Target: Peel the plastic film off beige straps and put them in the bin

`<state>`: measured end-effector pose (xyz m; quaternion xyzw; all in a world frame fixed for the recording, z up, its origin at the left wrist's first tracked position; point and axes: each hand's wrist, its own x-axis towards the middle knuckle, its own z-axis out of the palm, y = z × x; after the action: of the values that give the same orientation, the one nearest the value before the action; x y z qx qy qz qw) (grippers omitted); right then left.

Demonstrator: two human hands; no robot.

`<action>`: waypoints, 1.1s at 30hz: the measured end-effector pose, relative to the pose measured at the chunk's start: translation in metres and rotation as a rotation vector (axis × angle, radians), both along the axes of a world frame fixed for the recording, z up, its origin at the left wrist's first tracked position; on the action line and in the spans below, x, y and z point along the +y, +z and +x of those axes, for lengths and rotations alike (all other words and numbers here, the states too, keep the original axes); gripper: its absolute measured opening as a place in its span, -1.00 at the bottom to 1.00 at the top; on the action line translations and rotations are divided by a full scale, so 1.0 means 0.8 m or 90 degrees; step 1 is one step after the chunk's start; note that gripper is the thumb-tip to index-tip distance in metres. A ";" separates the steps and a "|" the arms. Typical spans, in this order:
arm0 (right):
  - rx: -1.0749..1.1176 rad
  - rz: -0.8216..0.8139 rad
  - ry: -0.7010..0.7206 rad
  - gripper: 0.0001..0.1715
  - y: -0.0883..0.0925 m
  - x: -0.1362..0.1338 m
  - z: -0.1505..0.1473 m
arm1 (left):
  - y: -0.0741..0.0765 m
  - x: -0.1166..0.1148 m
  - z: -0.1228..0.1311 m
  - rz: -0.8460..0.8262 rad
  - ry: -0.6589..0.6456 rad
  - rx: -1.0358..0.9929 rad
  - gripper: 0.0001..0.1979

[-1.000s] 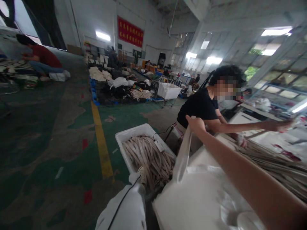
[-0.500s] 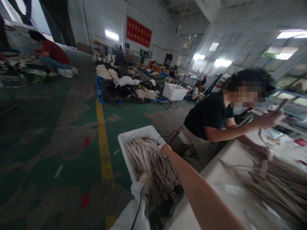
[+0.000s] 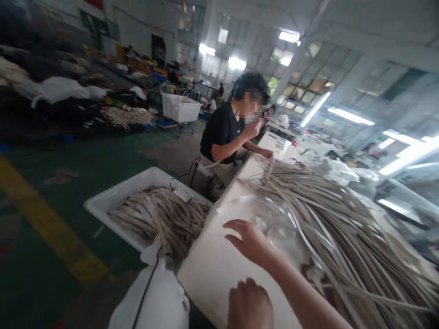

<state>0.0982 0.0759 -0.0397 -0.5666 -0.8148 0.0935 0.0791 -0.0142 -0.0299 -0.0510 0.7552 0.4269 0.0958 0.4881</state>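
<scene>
My right hand reaches in from the lower right over the white table. Its fingers and thumb are spread, and nothing is in them. Nearer to me, at the bottom edge, my left hand is curled with its knuckles up; whatever it may hold is hidden. Right of my hands lies a large bundle of long grey-beige straps, with clear plastic film beside it. A white tub left of the table holds more straps. On them rests a small white box with a black cord.
A person in a black shirt sits at the table's far side, one hand raised, the other at the strap ends. White material with a black cord bulges up at lower left. Farther back stand a white cart and heaps of material.
The view has swung right. My right hand has let go of the small white box at the tub and moved over the table. My left hand has come into view.
</scene>
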 end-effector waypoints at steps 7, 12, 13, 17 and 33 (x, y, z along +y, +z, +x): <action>-0.004 0.121 -0.380 -0.40 -0.083 -0.200 0.205 | -0.004 0.012 0.008 0.258 -0.084 0.165 -0.57; 0.027 0.058 -0.332 -0.54 -0.089 -0.226 0.179 | -0.036 0.034 0.032 0.326 -0.037 0.053 -0.55; 0.044 0.066 -0.323 -0.56 -0.086 -0.225 0.170 | -0.043 0.040 0.039 0.342 -0.021 0.017 -0.53; 0.095 0.126 -0.297 -0.59 -0.088 -0.223 0.155 | -0.067 0.052 0.071 0.350 -0.020 -0.104 -0.45; 0.333 0.256 -0.299 -0.89 -0.055 -0.246 0.144 | 0.023 0.007 0.037 -0.288 -0.028 -0.514 -0.76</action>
<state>0.2133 -0.1208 -0.0840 -0.6679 -0.6175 0.0525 0.4120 0.0156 -0.0245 -0.0322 0.5412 0.1966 0.2760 0.7696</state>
